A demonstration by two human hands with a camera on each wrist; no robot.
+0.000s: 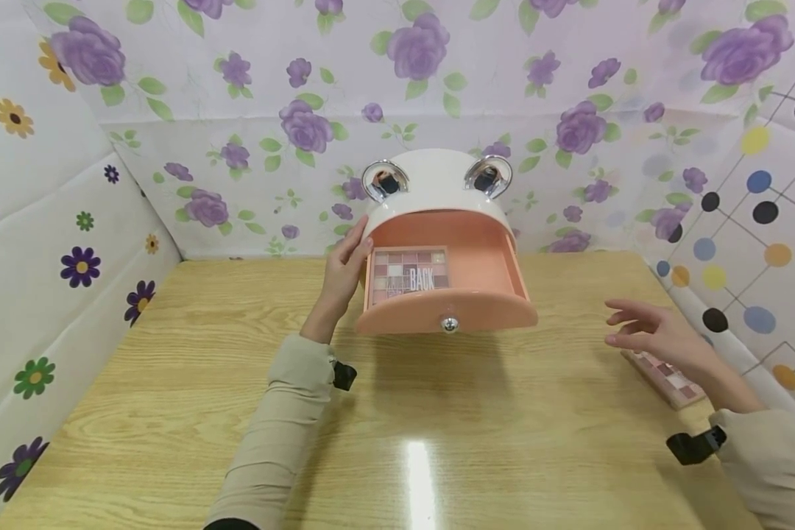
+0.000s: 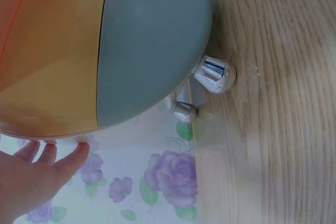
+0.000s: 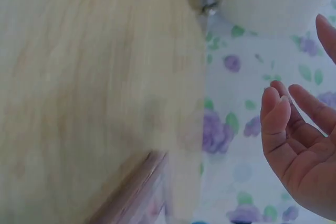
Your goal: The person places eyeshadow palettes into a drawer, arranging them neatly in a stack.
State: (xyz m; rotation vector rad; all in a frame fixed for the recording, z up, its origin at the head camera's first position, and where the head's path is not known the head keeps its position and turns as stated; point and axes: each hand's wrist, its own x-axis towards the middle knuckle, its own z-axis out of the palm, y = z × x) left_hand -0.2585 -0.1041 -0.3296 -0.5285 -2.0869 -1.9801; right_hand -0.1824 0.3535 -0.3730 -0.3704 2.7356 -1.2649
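A white storage box [image 1: 430, 173] with two chrome eye-like knobs stands at the back of the table. Its top peach drawer [image 1: 483, 313] is pulled out, and an eyeshadow palette [image 1: 407, 272] lies in the drawer's left part. My left hand [image 1: 341, 276] touches the box's left side with extended fingers. The left wrist view shows a yellow drawer [image 2: 58, 72] and a grey-green drawer [image 2: 152, 51]. To the right, my right hand [image 1: 665, 342] hovers with loosely bent fingers and holds nothing. A second eyeshadow palette [image 1: 669, 383] lies on the table below it, partly hidden.
The wooden table [image 1: 172, 412] meets a flowered back cloth [image 1: 252, 184]. A dotted cloth [image 1: 762, 280] borders the right side, close to my right hand. Chrome feet [image 2: 215, 74] show under the box.
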